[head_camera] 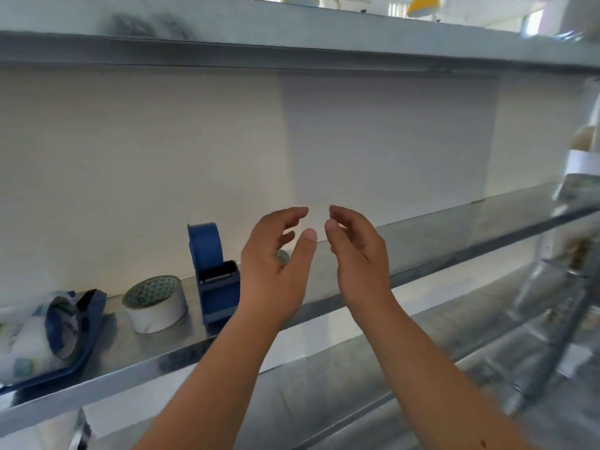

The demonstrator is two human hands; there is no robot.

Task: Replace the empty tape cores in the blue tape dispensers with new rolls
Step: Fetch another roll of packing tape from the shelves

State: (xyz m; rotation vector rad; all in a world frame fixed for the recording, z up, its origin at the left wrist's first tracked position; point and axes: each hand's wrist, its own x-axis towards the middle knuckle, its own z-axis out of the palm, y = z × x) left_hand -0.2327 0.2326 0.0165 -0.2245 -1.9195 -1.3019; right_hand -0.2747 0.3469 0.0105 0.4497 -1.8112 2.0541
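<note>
- Left hand [276,271]: hovering over the grey metal shelf [422,235], fingers loosely curled and spread, gripping nothing.
- Right hand [357,254]: hovering at 3 o'clock of the left hand, apart from it, fingers loosely curled, gripping nothing.
- Upright blue plastic tape dispenser [214,274]: standing on the shelf at 9 o'clock of the left hand, just beside it.
- White tape roll with green-patterned core [156,303]: lying flat at 9 o'clock of that dispenser.
- Second blue tape dispenser [74,332]: lying tilted at the shelf's far 9 o'clock end, carrying a white roll.
- Small green-patterned item [283,256]: peeking out behind the left hand; identity unclear.
</note>
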